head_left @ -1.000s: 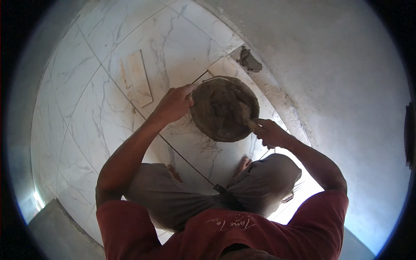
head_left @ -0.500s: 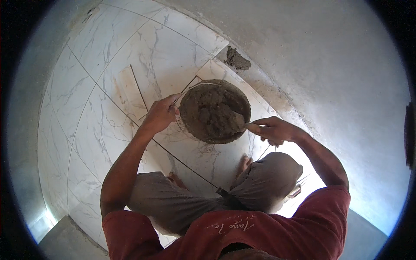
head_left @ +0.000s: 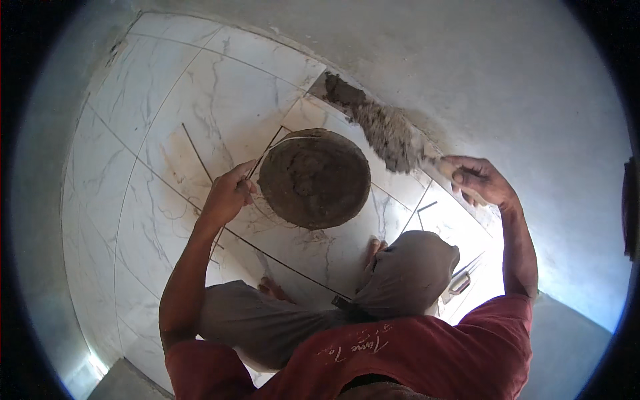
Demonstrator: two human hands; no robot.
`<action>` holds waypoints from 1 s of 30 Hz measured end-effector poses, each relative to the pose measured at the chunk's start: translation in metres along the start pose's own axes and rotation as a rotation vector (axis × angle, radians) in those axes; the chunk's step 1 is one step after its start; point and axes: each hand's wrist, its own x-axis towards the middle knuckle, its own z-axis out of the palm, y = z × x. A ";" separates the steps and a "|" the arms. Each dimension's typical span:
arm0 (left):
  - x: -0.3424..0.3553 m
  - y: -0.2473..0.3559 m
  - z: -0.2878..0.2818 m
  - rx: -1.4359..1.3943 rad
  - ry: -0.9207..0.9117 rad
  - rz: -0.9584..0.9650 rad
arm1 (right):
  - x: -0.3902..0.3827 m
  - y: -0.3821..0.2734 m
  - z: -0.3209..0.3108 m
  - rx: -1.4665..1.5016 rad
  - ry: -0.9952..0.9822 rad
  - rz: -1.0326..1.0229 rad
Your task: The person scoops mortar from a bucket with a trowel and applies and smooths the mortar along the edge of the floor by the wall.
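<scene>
Head view: Left hand (head_left: 230, 193) at left side of bucket (head_left: 319, 225), fingers curled in, pinching thin wire handle (head_left: 285, 139) beside rim. Bucket upright on marbled floor tiles (head_left: 253, 87), in front of person's feet; grey mortar (head_left: 312, 175) inside. Right hand (head_left: 481, 181) wrapped round trowel (head_left: 437, 165), right of bucket; blade blurred, mortar-laden, pointing toward dark mortar patch (head_left: 341, 90) near wall base. Contact with patch: cannot tell.

Smooth grey plastered wall (head_left: 520, 100) borders white, grey-veined marble-look floor tiles (head_left: 247, 83); bright light at lower right.
</scene>
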 end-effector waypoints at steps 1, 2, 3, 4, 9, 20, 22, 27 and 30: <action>0.000 -0.002 0.000 -0.006 0.014 0.001 | 0.003 0.003 -0.002 -0.083 0.071 -0.045; 0.000 -0.003 0.000 0.002 0.009 0.009 | 0.012 0.013 -0.002 -0.076 0.081 -0.046; 0.001 -0.002 0.000 -0.010 0.009 -0.010 | 0.027 0.030 0.000 -0.290 0.243 -0.230; -0.001 -0.002 -0.001 -0.019 0.010 -0.031 | 0.042 0.049 0.005 -0.504 0.404 -0.414; 0.010 -0.004 0.007 0.003 -0.019 0.012 | 0.155 0.177 0.033 -1.060 0.617 -0.151; 0.010 -0.008 0.003 -0.015 -0.013 -0.032 | 0.177 0.114 0.080 -0.554 0.619 -0.193; 0.010 -0.010 0.004 -0.041 -0.024 -0.041 | 0.198 0.103 0.086 -0.546 0.606 -0.195; -0.001 -0.013 0.001 -0.064 -0.016 -0.047 | 0.173 0.054 0.088 -0.544 0.509 -0.262; 0.009 -0.008 -0.001 -0.061 -0.006 -0.041 | 0.101 0.035 0.064 -0.483 0.476 -0.514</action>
